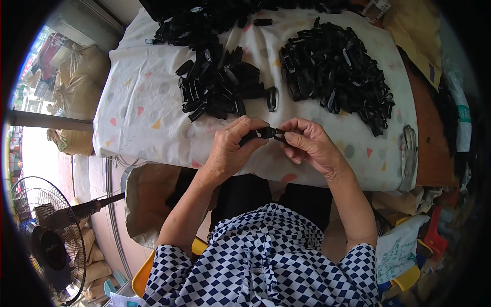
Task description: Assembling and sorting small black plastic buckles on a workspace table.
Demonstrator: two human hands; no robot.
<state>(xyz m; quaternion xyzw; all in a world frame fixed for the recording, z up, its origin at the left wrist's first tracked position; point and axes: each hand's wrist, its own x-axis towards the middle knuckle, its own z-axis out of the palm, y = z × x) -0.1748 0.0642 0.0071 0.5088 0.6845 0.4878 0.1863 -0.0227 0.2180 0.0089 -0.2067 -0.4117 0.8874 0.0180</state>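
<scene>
Just above the table's near edge, my left hand (230, 143) and my right hand (313, 146) meet fingertip to fingertip. Both pinch a small black plastic piece (267, 132) between thumb and fingers; whether it is one part or two joined, I cannot tell. My fingers cover its ends. Beyond my left hand spreads a loose heap of glossy black elongated pieces (220, 84). A larger heap of similar black pieces (335, 71) lies beyond my right hand. One single black piece (271, 99) rests between the heaps, close to my fingertips.
A white patterned cloth (138, 123) covers the table. More black pieces (197, 23) are piled at the far edge. Folded gloves or cloth (408, 153) lie at the right edge. A fan (48, 245) stands at lower left, beside an open sack (151, 204).
</scene>
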